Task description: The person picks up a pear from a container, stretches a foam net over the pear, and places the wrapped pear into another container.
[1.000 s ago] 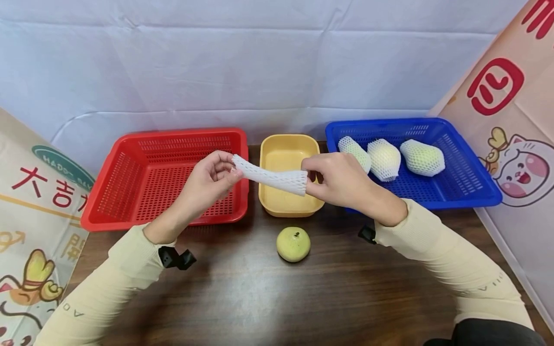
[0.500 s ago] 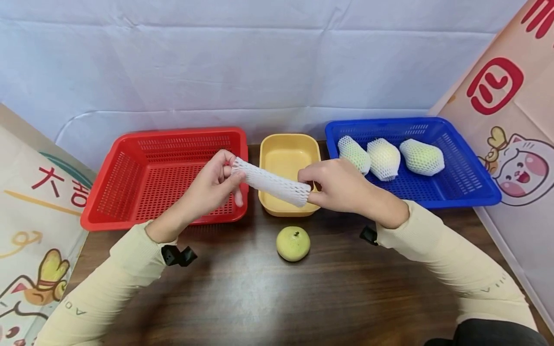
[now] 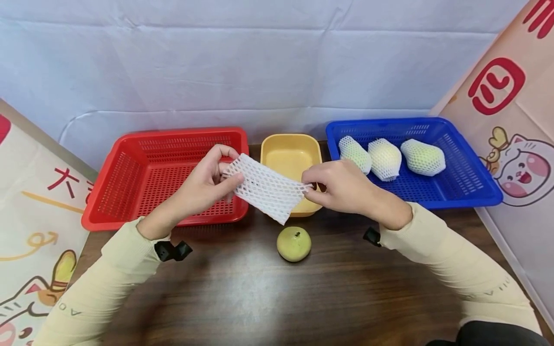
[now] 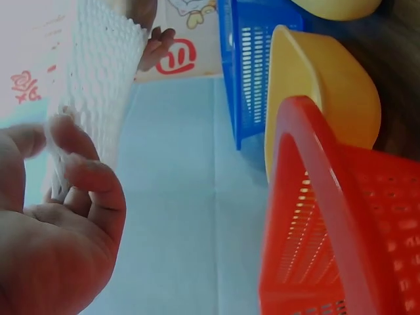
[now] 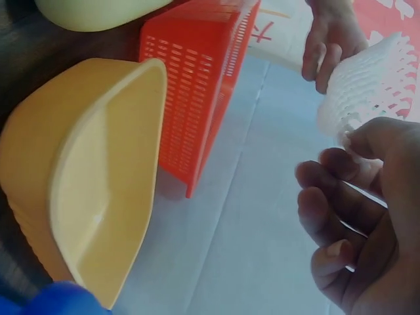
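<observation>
Between both hands a white foam fruit net (image 3: 269, 186) is stretched out, wide and flattened, over the front of the yellow tub. My left hand (image 3: 207, 180) pinches its left end between thumb and fingers; the left wrist view shows the net (image 4: 105, 72) rising from those fingertips. With thumb and forefinger my right hand (image 3: 346, 185) pinches the net's upper right corner, and in the right wrist view the other fingers (image 5: 328, 216) of that hand curl loosely below. A yellow-green round fruit with a short stem (image 3: 294, 244) sits on the table just in front of the tub.
The yellow tub (image 3: 291, 142) stands between a red basket (image 3: 143, 192) on the left and a blue basket (image 3: 467, 185) on the right. Several net-wrapped fruits, including one round fruit (image 3: 384, 159), lie in the blue basket. Brown wooden table (image 3: 277, 307) extends in front.
The foam net has gone from a narrow rolled tube to a wide, flattened sheet, its lower right edge now hanging toward the fruit. Both hands stay nearly in place; the fruit has not moved.
</observation>
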`<state>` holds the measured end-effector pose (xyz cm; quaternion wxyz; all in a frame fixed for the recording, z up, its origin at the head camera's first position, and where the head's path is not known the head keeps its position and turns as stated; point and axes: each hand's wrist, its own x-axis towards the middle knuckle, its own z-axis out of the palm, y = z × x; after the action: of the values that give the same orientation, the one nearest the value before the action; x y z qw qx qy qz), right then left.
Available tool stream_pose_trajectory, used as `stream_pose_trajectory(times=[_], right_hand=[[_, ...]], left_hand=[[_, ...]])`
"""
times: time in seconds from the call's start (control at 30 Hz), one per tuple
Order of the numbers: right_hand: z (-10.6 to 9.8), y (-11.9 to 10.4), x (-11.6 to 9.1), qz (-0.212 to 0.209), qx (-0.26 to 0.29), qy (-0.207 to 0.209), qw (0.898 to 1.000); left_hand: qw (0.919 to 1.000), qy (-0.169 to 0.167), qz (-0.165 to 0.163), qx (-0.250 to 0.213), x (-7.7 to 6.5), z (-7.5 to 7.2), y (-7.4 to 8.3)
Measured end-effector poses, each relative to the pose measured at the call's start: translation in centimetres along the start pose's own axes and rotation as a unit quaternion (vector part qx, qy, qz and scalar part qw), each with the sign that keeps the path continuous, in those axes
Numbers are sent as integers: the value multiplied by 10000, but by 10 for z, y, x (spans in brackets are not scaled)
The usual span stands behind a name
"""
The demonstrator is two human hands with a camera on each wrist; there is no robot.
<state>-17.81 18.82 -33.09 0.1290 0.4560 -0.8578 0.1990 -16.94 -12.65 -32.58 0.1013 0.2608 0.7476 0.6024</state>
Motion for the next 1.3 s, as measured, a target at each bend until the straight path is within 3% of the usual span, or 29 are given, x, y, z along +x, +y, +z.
stream_pose_trajectory(times=[0.17, 0.33, 0.47, 0.57, 0.67, 0.93, 1.1, 1.3], right_hand=[[7, 3, -7, -563, -158, 627, 9963], [13, 8, -12, -1448, -493, 1020, 9830], [19, 9, -15, -2015, -788, 1041, 9708], [24, 11, -19, -2354, -1054, 1057, 9604], [29, 11, -22, -2603, -1294, 1036, 9512], [36, 8, -32, -3035, -1746, 923, 9321], [41, 6, -41, -3214, -2015, 778, 9220], [48, 7, -49, -3185, -2099, 599, 9224]], left_hand=[[9976, 12, 64, 688, 2, 2, 2], [9865, -103, 270, 1609, 3, 1, 3], [9699, -339, 996, 2196, 4, 1, 4], [9529, -592, 1669, 2460, 6, 4, 7], [9397, -826, 2021, 2633, 5, 9, 10], [9245, -1198, 2129, 2927, 0, 26, 17], [9066, -1415, 2233, 3289, -1, 37, 20], [8894, -1617, 2296, 3608, 2, 46, 18]])
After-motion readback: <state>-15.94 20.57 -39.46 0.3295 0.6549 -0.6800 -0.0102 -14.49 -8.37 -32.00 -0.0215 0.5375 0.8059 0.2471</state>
